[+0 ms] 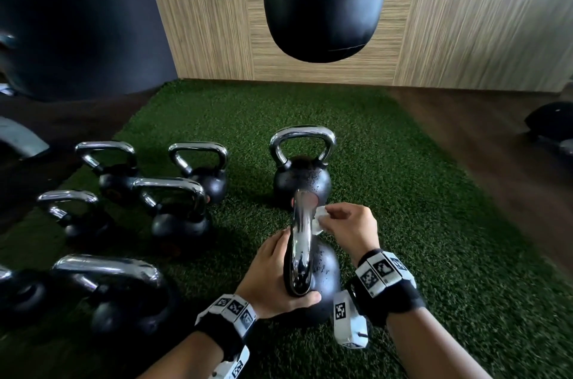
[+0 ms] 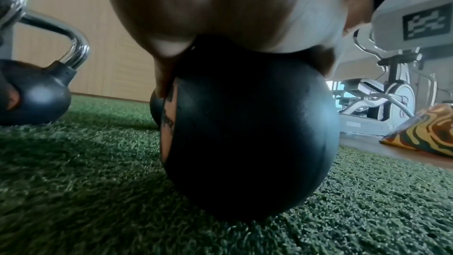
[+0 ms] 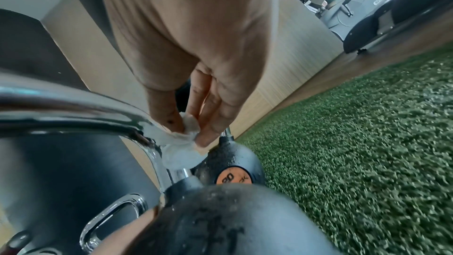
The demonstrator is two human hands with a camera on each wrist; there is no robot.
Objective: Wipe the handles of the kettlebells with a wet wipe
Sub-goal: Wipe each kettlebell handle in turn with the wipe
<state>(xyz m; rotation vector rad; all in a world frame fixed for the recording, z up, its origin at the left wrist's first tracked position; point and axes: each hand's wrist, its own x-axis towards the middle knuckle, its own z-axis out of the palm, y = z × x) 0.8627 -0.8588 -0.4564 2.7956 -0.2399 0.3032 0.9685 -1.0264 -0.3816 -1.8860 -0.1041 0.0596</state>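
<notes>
- While the left hand (image 1: 273, 273) grips the near end of its chrome handle (image 1: 300, 242), thumb curled under the bend, the nearest kettlebell (image 1: 322, 273) stands on the green turf mat (image 1: 403, 192) at about 6 o'clock in the head view.
- The right hand (image 1: 350, 229) pinches a crumpled white wet wipe (image 1: 319, 218) between thumb and fingertips and presses it to the far right side of that handle, where the bar bends down toward the ball.
- In the right wrist view the wet wipe (image 3: 181, 141) lies against the curved chrome just beside the thumb, and drops of moisture speckle the black ball below.
- In the left wrist view the black ball (image 2: 245, 133) rests on the turf with the palm close above it.
- A second kettlebell (image 1: 302, 167) stands upright just behind the first, toward 12 o'clock, its handle untouched.
- Five more kettlebells (image 1: 173, 208) stand grouped on the mat from 9 to 7 o'clock, well apart from both hands.
- A black punching bag (image 1: 322, 0) hangs at 12 o'clock in front of a wood-panel wall (image 1: 201, 21).
- Both wrists wear black bands with white marker blocks (image 1: 381, 270).
</notes>
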